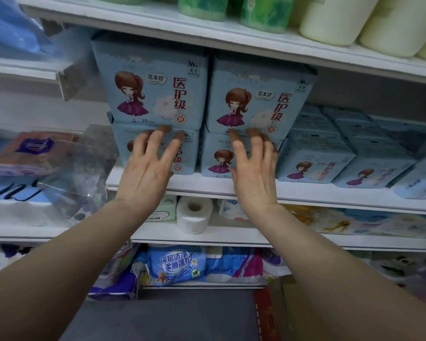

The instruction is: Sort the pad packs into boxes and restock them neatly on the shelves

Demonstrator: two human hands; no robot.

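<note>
Light blue pad boxes with a cartoon girl stand two high on the middle shelf. The upper left box sits on a lower left box; the upper right box sits on a lower right box. My left hand has its fingers spread and straight, its tips at the seam between the two left boxes. My right hand is spread likewise, fingertips on the bottom edge of the upper right box. More of the same packs lie flat in rows to the right.
Green and cream paper rolls stand on the top shelf. A toilet roll and soft packs sit on the shelf below. A blue detergent bag lies lowest. A cardboard box flap is at bottom right; wrapped tissue packs are at left.
</note>
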